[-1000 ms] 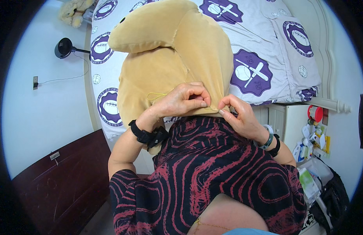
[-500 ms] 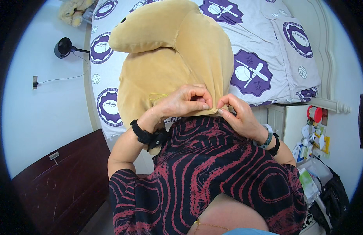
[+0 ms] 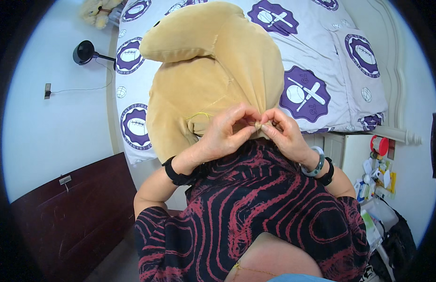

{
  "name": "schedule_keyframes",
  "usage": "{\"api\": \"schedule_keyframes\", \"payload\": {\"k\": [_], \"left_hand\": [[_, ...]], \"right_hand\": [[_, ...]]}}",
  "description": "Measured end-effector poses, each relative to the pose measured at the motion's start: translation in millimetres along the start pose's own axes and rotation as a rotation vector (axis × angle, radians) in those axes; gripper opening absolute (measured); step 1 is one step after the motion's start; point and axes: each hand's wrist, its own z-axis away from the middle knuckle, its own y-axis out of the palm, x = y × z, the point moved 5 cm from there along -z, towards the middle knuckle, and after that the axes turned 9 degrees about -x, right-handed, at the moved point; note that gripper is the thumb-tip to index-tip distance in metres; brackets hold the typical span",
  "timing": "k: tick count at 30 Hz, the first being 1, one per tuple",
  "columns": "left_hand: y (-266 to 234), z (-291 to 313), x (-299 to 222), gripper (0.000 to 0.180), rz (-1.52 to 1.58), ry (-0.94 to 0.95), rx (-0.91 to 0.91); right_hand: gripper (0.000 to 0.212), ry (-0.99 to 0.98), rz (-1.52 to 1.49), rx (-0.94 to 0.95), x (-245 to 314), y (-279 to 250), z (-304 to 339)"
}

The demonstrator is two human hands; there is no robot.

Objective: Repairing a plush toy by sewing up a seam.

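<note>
A large tan plush toy [image 3: 185,84] with a dark eye and a long snout-like part lies over the bed edge and reaches my lap. Thumb and fingers of my left hand [image 3: 229,131] are pinched at the near edge of its fabric. Opposite it, my right hand [image 3: 284,134] pinches a small gathered bit of the same fabric, the fingertips of both hands almost meeting. Loose yellow thread [image 3: 199,114] lies on the plush just left of my left hand. Whether a needle sits between my fingertips is too small to tell.
The bed [image 3: 340,101] has a white cover with purple patches. At left are a dark wooden panel [image 3: 77,211], a black lamp [image 3: 84,52] and a teddy bear [image 3: 95,13]. A white cabinet [image 3: 356,150], a red-lidded container [image 3: 379,145] and a black bag [image 3: 399,235] are at right.
The fabric edge between my hands is now more bunched, and my fingertips have risen slightly. More of the plush's folded lower left part shows. The whole view has shifted a little.
</note>
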Motion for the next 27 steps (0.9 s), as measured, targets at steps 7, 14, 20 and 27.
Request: {"api": "schedule_keyframes", "payload": {"k": [7,14,20,27], "left_hand": [[1,8,-11,0.019,-0.342,0.528,-0.095],[-54,18,-59,0.011,0.345,0.287,-0.016],[-117,38,-117,0.014,0.575,0.416,-0.084],[-212,138,-196,0.01,0.626,0.766,-0.283]], "right_hand": [[0.012,0.11,-0.044,0.022,1,1,1],[0.029,-0.091,0.11,-0.074,13,-7,7],[0.03,-0.037,0.123,-0.107,10,-11,8],[0.031,-0.089,0.2,-0.099,14,-11,10]]}}
